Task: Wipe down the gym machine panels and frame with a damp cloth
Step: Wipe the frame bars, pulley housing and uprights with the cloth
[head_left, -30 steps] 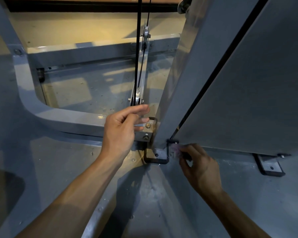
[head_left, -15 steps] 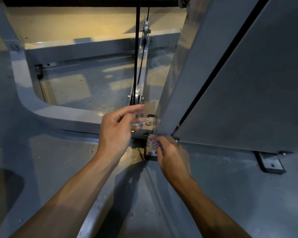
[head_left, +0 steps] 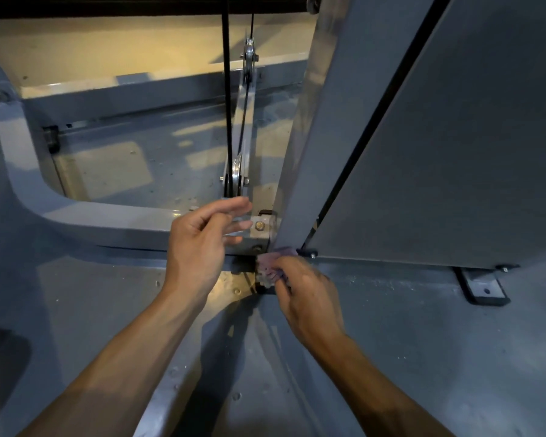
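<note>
Cloth (head_left: 273, 266): mostly hidden under right hand (head_left: 306, 294); only a crumpled pale edge shows, pattern too blurred to read. Right fingertips tucked beneath the cloth, out of sight. Left hand (head_left: 199, 244): fingers motion-blurred, contact with frame (head_left: 108, 222) uncertain. Both forearms cut off by the bottom edge. Belt (head_left: 227, 121) and panel (head_left: 454, 137) run out of view at the top. Black foot bracket under the cloth largely covered. Dark shape at lower left edge: unidentifiable

Right hand (head_left: 309, 294) pressed a crumpled pinkish cloth (head_left: 273, 266) against the grey metal panel's (head_left: 438, 152) bottom corner; left hand (head_left: 199, 244) hovered loosely beside it.
</note>
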Demonstrator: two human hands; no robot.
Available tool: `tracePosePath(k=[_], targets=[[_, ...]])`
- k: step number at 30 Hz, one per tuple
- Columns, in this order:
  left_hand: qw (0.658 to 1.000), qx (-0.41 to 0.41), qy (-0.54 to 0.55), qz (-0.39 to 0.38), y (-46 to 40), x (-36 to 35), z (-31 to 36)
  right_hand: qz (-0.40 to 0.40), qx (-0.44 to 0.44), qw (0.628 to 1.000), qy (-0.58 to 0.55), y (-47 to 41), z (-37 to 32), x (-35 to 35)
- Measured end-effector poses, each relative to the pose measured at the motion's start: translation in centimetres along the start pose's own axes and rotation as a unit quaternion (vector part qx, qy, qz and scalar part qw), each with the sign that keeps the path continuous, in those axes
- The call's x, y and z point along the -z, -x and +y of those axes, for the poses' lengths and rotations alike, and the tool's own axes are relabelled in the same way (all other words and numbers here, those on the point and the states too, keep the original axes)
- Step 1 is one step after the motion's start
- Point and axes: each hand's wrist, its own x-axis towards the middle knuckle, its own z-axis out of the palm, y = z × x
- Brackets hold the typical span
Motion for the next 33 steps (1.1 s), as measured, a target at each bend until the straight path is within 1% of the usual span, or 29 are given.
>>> tracePosePath(k=[4,6,8,11,14,16,18,20,23,24,26,29,30,31,32,33], targets=[[1.000,0.001,0.004,0.005,-0.1,0.0,-0.1,0.088,0.073,0.993,-0.033,-1.5,-1.5,2.1],[1.000,0.003,0.000,0.004,0.1,-0.1,-0.2,0.100,0.089,0.990,-0.033,-2.1,-1.4,2.5],[1.000,0.006,-0.001,0.004,0.0,0.0,-0.3,0.068,0.088,0.994,-0.018,-2.5,-0.8,2.3],[1.000,0.003,0.002,0.007,-0.1,0.1,-0.2,-0.028,0.070,0.997,0.013,-2.9,0.5,1.0],[1.000,0.001,0.004,0.005,0.0,0.1,-0.2,-0.129,0.006,0.990,0.061,-2.8,1.3,-1.1],[1.000,0.005,0.002,0.004,0.1,0.2,-0.3,-0.155,-0.029,0.982,0.100,-2.6,1.4,-1.7],[1.000,0.009,0.003,0.005,0.3,0.1,-0.4,-0.155,-0.048,0.981,0.101,-2.7,1.2,-1.9],[1.000,0.011,0.006,0.002,0.3,-0.1,-0.5,-0.119,-0.044,0.990,0.060,-2.7,0.8,-1.6],[1.000,0.008,0.006,0.000,0.1,-0.2,-0.5,-0.005,0.000,0.999,-0.049,-2.4,0.0,-1.0],[1.000,0.008,0.005,0.002,0.0,-0.3,-0.6,0.011,0.010,0.998,-0.063,-2.2,-0.1,-1.0],[1.000,0.013,0.003,0.005,0.1,-0.4,-0.8,-0.001,0.012,0.999,-0.052,-1.9,0.6,-1.1],[1.000,0.017,-0.006,-0.001,0.5,-0.7,-0.9,-0.091,-0.023,0.995,-0.028,-0.1,1.8,-2.0],[1.000,0.017,-0.008,-0.002,0.5,-0.6,-0.8,-0.096,-0.039,0.993,-0.052,0.8,2.1,-2.5],[1.000,0.016,-0.007,0.000,0.4,-0.4,-0.8,-0.081,-0.082,0.988,-0.108,1.7,2.1,-2.7],[1.000,0.016,-0.003,0.002,0.3,-0.3,-0.9,-0.049,-0.154,0.967,-0.197,2.5,1.9,-3.0],[1.000,0.015,-0.001,0.004,0.1,-0.1,-0.9,-0.002,-0.236,0.925,-0.296,2.9,1.8,-3.3]])
